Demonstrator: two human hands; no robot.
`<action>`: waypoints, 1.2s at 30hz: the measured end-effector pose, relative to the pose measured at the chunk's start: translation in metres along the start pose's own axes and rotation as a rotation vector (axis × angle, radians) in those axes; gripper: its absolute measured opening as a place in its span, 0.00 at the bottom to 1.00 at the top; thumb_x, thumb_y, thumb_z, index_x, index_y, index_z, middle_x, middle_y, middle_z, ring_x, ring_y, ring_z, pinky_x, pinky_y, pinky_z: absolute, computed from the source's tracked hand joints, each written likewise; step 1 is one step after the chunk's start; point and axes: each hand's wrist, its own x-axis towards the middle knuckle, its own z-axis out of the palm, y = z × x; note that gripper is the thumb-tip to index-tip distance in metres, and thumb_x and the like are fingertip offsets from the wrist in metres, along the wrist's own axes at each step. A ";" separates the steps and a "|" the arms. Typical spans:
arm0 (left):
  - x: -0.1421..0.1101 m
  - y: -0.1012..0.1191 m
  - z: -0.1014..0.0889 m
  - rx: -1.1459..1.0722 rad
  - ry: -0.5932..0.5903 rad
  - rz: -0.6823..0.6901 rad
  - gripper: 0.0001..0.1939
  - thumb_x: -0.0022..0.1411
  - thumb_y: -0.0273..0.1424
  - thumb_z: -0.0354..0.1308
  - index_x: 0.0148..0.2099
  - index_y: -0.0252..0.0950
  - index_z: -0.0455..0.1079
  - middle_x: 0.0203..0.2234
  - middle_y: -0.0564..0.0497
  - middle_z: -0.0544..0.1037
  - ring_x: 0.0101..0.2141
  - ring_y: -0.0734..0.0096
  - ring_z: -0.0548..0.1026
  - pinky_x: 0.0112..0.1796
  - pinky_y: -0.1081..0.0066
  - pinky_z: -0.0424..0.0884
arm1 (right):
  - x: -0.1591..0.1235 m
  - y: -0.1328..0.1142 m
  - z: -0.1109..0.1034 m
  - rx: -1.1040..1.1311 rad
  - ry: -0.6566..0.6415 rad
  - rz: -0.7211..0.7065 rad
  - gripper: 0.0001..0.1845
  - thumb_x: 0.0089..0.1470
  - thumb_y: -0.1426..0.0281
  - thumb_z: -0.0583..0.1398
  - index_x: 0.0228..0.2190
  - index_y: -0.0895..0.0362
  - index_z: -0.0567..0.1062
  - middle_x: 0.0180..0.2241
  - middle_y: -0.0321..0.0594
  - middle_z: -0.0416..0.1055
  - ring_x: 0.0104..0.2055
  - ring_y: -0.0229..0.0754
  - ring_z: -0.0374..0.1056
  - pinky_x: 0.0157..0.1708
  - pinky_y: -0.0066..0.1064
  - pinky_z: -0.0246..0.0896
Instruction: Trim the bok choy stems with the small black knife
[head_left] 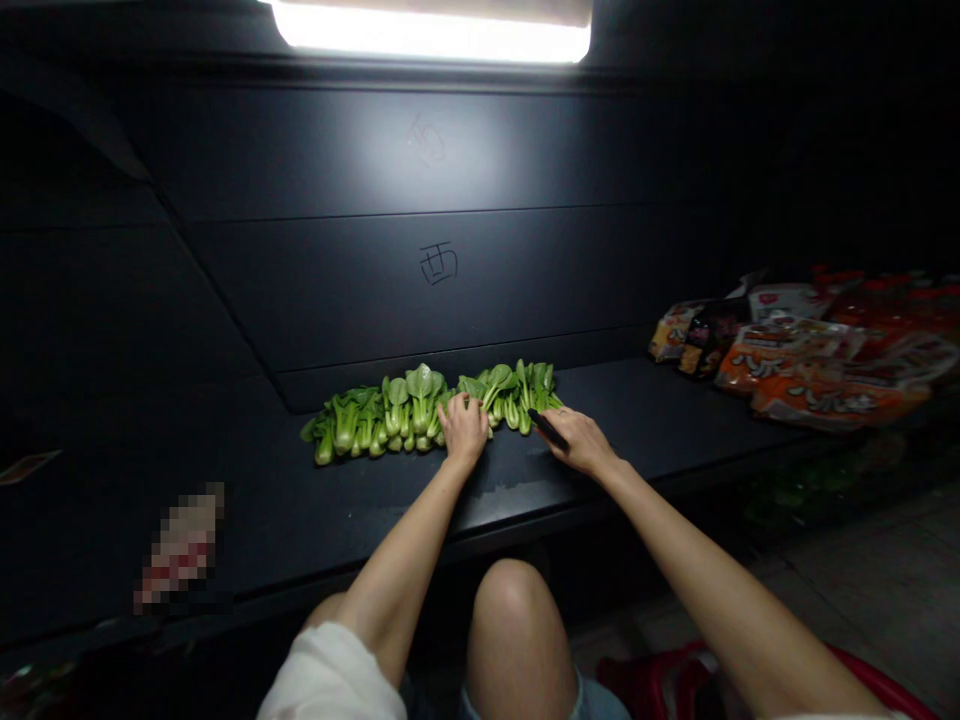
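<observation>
A row of green bok choy (421,400) lies along the back of a dark shelf (360,510), leafy ends toward the back panel and pale stem ends toward me. My left hand (465,428) reaches into the middle of the row, its fingers curled down onto a bok choy that they partly hide. At the row's right end, my right hand (579,440) is closed around a slim black object (548,430) that looks like a handle. Its far end points left toward the stems, and I cannot make out its exact kind. Some leaves touch or lie just beyond that hand's fingers.
Orange packaged bags (832,395) and a dark packet (709,335) stand to the right on the shelf, with red-capped items (892,290) behind. A bright lamp (435,30) hangs above the back panel (337,290). Something red (660,680) sits low by my right side.
</observation>
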 end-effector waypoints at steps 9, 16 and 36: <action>-0.012 -0.034 -0.022 0.016 0.065 0.051 0.15 0.62 0.29 0.49 0.49 0.37 0.71 0.53 0.40 0.71 0.57 0.57 0.66 0.62 0.50 0.51 | 0.002 -0.001 0.006 -0.007 0.023 0.019 0.15 0.62 0.65 0.53 0.45 0.59 0.73 0.44 0.50 0.76 0.46 0.48 0.71 0.47 0.36 0.62; -0.024 -0.071 -0.037 0.095 0.086 -0.003 0.17 0.62 0.28 0.49 0.52 0.35 0.70 0.57 0.39 0.68 0.60 0.55 0.62 0.63 0.49 0.50 | 0.017 -0.029 0.009 -0.005 -0.013 -0.014 0.15 0.62 0.65 0.52 0.43 0.61 0.73 0.41 0.51 0.76 0.45 0.48 0.71 0.44 0.35 0.61; -0.055 -0.136 -0.035 0.157 -0.031 0.107 0.25 0.65 0.32 0.45 0.63 0.35 0.61 0.66 0.42 0.57 0.67 0.55 0.49 0.63 0.47 0.48 | 0.042 -0.070 0.022 0.031 0.010 -0.097 0.15 0.62 0.64 0.52 0.43 0.59 0.72 0.39 0.48 0.76 0.42 0.46 0.70 0.41 0.32 0.59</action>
